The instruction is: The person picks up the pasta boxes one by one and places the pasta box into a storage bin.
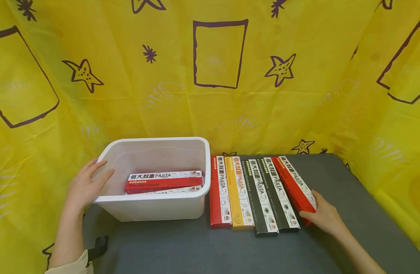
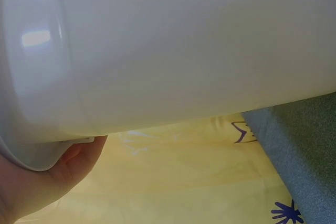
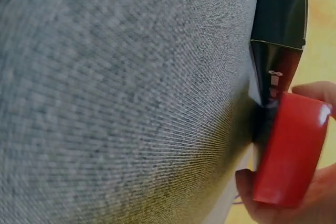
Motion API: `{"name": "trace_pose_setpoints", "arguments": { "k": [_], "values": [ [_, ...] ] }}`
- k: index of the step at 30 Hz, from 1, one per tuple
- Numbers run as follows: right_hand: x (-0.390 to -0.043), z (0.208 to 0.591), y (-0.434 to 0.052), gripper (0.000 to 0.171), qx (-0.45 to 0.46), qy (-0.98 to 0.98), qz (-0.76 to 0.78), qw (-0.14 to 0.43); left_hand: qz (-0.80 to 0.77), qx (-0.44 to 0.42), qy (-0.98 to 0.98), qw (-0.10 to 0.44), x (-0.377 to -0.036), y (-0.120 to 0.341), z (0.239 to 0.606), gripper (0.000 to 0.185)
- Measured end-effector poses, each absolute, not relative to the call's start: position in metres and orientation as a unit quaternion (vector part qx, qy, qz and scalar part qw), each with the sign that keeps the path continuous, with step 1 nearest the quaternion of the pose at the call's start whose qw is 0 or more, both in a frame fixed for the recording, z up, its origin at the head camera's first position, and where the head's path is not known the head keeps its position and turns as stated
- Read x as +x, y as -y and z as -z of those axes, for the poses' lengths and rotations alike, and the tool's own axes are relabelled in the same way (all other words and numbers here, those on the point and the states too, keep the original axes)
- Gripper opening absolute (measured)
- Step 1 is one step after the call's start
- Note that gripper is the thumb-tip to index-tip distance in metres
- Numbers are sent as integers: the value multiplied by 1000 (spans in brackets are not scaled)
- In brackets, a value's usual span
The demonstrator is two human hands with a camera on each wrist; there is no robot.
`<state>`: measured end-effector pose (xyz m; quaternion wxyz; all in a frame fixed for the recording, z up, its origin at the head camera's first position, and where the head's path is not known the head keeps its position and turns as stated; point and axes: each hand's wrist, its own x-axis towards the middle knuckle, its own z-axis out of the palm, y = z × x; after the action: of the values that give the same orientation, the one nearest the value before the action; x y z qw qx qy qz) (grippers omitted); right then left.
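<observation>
On the left, my left hand (image 1: 88, 184) grips the rim of a white plastic bin (image 1: 158, 209), with digits inside and outside the edge. In the left wrist view the bin's smooth wall (image 2: 184, 51) fills most of the picture. Inside the bin lies a red tomato sauce pasta box (image 1: 163, 182), with another box partly hidden in front of it. My right hand (image 1: 324, 215) pinches the near end of the rightmost red pasta box (image 1: 292, 182). Thumb and fingers hold the sides of its red end (image 3: 294, 150) in the right wrist view.
Left of the held box, a row of pasta boxes lies on the grey table (image 1: 168, 247): two black boxes (image 1: 280, 194), a yellow box (image 1: 240, 194) and a red box (image 1: 220, 194) beside the bin. Yellow patterned cloth (image 1: 216, 114) hangs behind and at both sides.
</observation>
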<state>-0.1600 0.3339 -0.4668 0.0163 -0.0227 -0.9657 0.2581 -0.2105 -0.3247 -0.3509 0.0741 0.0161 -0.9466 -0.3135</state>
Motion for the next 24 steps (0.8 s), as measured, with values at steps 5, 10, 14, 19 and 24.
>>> {"name": "trace_pose_setpoints", "arguments": {
  "k": [5,10,14,19,24],
  "values": [
    [-158,459,-331,90,-47,963,-264,30,313,13,947,77,-210,326,352,68],
    [-156,453,-329,89,-62,961,-266,45,311,12,947,79,-209,325,351,68],
    [-154,448,-328,87,-67,957,-274,62,314,16,946,75,-209,325,351,69],
    [-152,437,-327,85,-68,955,-279,73,316,16,946,74,-209,325,351,69],
    [-152,428,-324,84,-67,954,-282,80,313,15,947,74,-209,325,350,69]
  ]
}}
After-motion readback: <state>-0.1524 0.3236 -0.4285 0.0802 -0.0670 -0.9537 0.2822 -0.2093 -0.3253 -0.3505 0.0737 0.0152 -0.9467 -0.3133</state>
